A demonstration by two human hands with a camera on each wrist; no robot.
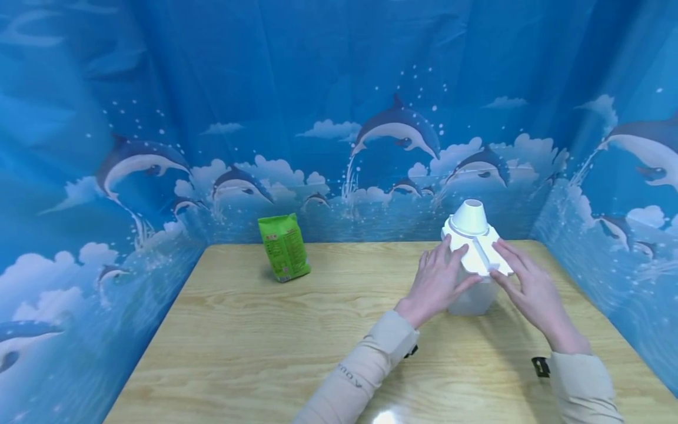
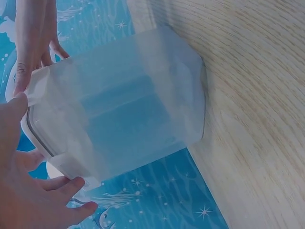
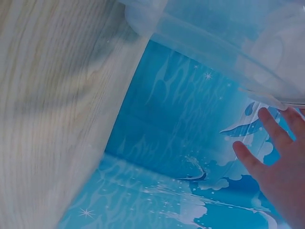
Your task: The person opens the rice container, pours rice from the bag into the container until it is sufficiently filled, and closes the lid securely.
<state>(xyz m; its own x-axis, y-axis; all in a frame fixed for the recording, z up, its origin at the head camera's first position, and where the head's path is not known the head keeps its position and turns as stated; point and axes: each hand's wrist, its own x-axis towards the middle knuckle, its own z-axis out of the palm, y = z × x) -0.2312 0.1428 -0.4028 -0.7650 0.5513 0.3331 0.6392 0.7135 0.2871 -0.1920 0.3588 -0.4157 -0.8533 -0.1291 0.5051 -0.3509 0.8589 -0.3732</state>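
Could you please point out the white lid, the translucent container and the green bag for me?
White lid (image 1: 483, 252): head view, on the strip below its cone.
Translucent container (image 2: 133, 105): left wrist view, on its side wall.
Green bag (image 1: 285, 249): head view, on its printed face.

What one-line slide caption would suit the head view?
Left hand and right hand touch the white lid of a translucent container, a green packet off to the left.

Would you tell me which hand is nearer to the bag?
Left. The left hand is right of the bag, at the left side of the lid; the right hand is farther away, at the lid's right side.
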